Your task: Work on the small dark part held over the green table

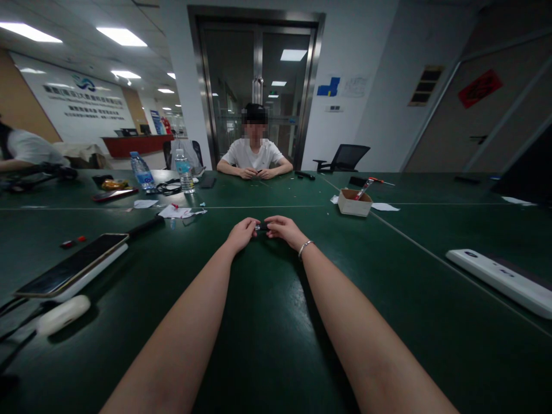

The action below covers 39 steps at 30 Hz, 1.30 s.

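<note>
Both arms reach forward over the dark green table (263,322). Between my fingertips is a small black object with a shiny, pale end (261,226), too small for me to tell its kind. My left hand (242,234) pinches the shiny end, its fingers curled inward. On the black end, the thumb and fingers of my right hand (285,230) are closed; a silver bangle (305,248) circles that wrist. Fingers cover part of the object, which is held at or just above the tabletop.
At left lie a phone (75,261) on a white block, a white rounded device (64,315) and paper scraps (175,212). Two water bottles (184,171) stand behind. Rightward are a small open box (354,202) and a white device (500,279). A person (254,152) sits opposite.
</note>
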{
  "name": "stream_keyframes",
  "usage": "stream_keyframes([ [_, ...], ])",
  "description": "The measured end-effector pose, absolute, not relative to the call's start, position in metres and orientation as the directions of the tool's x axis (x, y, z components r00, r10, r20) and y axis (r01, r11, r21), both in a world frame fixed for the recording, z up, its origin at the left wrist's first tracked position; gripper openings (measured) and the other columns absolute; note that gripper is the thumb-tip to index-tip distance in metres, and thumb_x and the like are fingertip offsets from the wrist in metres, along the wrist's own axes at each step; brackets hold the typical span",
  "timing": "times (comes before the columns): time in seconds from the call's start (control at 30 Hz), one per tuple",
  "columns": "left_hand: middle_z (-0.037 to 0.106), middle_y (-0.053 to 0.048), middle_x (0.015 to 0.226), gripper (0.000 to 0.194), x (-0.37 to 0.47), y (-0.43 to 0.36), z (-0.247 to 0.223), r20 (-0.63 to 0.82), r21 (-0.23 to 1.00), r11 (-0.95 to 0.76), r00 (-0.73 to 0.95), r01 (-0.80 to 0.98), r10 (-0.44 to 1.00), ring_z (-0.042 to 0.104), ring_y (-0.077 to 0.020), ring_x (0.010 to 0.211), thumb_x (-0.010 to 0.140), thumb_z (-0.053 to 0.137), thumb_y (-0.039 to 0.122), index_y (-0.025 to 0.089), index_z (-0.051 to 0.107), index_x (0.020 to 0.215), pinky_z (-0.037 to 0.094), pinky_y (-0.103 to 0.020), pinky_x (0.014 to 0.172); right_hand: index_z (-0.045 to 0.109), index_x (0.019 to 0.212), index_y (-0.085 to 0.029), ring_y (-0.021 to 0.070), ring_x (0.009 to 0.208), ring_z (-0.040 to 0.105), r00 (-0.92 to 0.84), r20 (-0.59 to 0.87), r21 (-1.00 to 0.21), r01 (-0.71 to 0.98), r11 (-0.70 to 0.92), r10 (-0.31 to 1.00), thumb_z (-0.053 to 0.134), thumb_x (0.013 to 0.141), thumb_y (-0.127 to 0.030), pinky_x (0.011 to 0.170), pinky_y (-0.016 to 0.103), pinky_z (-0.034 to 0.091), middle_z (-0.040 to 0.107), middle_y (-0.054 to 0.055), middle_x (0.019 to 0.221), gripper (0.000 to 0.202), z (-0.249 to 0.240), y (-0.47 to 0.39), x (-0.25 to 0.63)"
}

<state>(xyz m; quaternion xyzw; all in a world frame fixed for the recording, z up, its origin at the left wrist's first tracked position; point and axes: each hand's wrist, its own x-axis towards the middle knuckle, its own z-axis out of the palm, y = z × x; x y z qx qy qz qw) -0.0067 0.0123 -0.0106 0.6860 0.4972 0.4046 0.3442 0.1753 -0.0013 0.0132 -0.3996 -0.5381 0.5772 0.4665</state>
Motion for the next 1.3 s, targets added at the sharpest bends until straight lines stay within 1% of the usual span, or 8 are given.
stream_keyframes([
  [0.13,0.064,-0.004,0.091,0.030,-0.0063,0.0093,-0.0060,0.191,0.890,-0.238,0.157,0.389,0.969,0.056,-0.0134,0.073,0.084,0.044,0.030,0.020,0.065,0.103,0.045,-0.026,0.065,0.065,0.092,-0.012,0.0081,0.055,0.064,-0.239,0.044,-0.994,-0.104,0.019,0.970,0.059,0.080,0.000,0.054,0.017,0.056,0.066,0.002,0.068,0.018,0.0128,-0.0005,0.1749],
  [0.2,0.064,-0.004,0.096,0.029,-0.0063,0.0094,-0.0056,0.193,0.894,-0.239,0.157,0.378,0.969,0.056,-0.0136,0.075,0.082,0.046,0.027,0.020,0.065,0.103,0.045,-0.025,0.065,0.064,0.092,-0.012,0.0080,0.054,0.063,-0.238,0.041,-0.994,-0.104,0.017,0.970,0.058,0.080,0.000,0.053,0.017,0.055,0.066,0.001,0.067,0.019,0.0131,-0.0007,0.1746],
  [0.43,0.062,-0.003,0.075,0.033,-0.0061,0.0132,-0.0115,0.207,0.870,-0.267,0.185,0.414,0.961,0.056,-0.0139,0.070,0.086,0.043,0.037,0.018,0.063,0.105,0.043,-0.025,0.063,0.064,0.091,-0.011,0.0081,0.055,0.064,-0.237,0.044,-0.992,-0.126,0.015,0.971,0.057,0.080,0.001,0.054,0.016,0.055,0.066,0.002,0.068,0.018,0.0132,-0.0020,0.1752],
  [0.57,0.063,-0.004,0.082,0.035,-0.0055,0.0112,-0.0100,0.215,0.880,-0.266,0.170,0.393,0.962,0.056,-0.0139,0.070,0.086,0.043,0.041,0.018,0.063,0.103,0.043,-0.026,0.063,0.064,0.091,-0.012,0.0084,0.055,0.065,-0.235,0.051,-0.990,-0.142,0.018,0.971,0.057,0.080,0.001,0.053,0.017,0.055,0.067,0.002,0.070,0.018,0.0133,-0.0020,0.1758],
  [0.63,0.063,-0.003,0.087,0.032,-0.0056,0.0098,-0.0085,0.217,0.885,-0.263,0.160,0.385,0.963,0.055,-0.0132,0.070,0.083,0.047,0.037,0.019,0.063,0.104,0.043,-0.026,0.065,0.064,0.091,-0.012,0.0083,0.055,0.064,-0.234,0.047,-0.989,-0.144,0.013,0.971,0.057,0.080,0.001,0.053,0.017,0.055,0.066,0.002,0.069,0.018,0.0139,-0.0022,0.1758],
  [0.77,0.062,-0.002,0.084,0.031,-0.0064,0.0094,-0.0078,0.221,0.886,-0.261,0.146,0.383,0.964,0.054,-0.0128,0.068,0.078,0.052,0.026,0.019,0.063,0.106,0.044,-0.026,0.067,0.063,0.091,-0.012,0.0084,0.054,0.065,-0.224,0.034,-0.990,-0.141,0.002,0.974,0.057,0.081,0.001,0.053,0.016,0.055,0.066,0.002,0.067,0.018,0.0148,-0.0024,0.1754],
  [1.07,0.061,-0.004,0.081,0.028,-0.0039,0.0079,-0.0051,0.206,0.907,-0.248,0.156,0.340,0.966,0.056,-0.0138,0.073,0.081,0.048,0.025,0.017,0.064,0.103,0.043,-0.025,0.064,0.064,0.092,-0.011,0.0084,0.055,0.065,-0.225,0.034,-0.991,-0.131,0.004,0.974,0.057,0.081,0.002,0.054,0.016,0.056,0.067,0.002,0.069,0.018,0.0138,-0.0010,0.1753],
  [1.3,0.060,-0.002,0.074,0.028,-0.0043,0.0062,-0.0043,0.206,0.901,-0.251,0.159,0.354,0.965,0.055,-0.0128,0.068,0.085,0.046,0.029,0.017,0.064,0.103,0.042,-0.025,0.063,0.063,0.092,-0.011,0.0080,0.054,0.065,-0.233,0.039,-0.992,-0.127,0.010,0.972,0.056,0.082,0.002,0.054,0.016,0.056,0.067,0.002,0.068,0.019,0.0137,-0.0008,0.1750],
])
